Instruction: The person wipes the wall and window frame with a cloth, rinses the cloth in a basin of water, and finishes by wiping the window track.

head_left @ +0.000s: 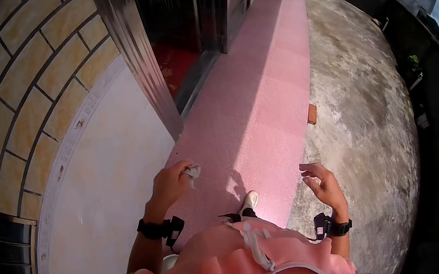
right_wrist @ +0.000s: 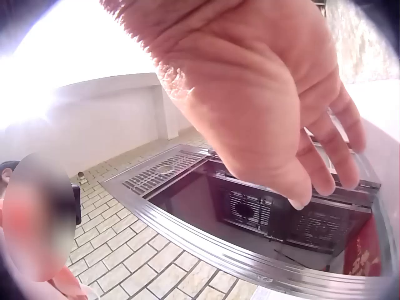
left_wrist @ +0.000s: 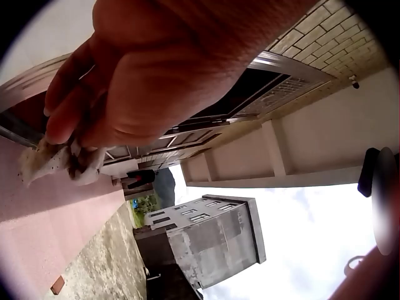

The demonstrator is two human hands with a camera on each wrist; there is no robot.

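Observation:
My left hand [head_left: 172,182] grips a small crumpled whitish cloth [head_left: 193,171] over the pink walkway [head_left: 260,102], close to the white wall. In the left wrist view the curled fingers [left_wrist: 75,100] pinch the cloth [left_wrist: 53,159], which hangs below them. My right hand [head_left: 322,181] is raised over the walkway's right edge, palm turned inward, fingers relaxed and holding nothing. The right wrist view shows its open palm [right_wrist: 250,94] with loose fingers [right_wrist: 325,156].
A metal door frame [head_left: 142,58] and dark open doorway [head_left: 180,24] stand ahead on the left. A tiled wall [head_left: 25,92] runs along the left. Rough concrete yard [head_left: 362,104] lies right, with a brick [head_left: 312,114] at the walkway's edge. My white shoe [head_left: 249,202] is on the walkway.

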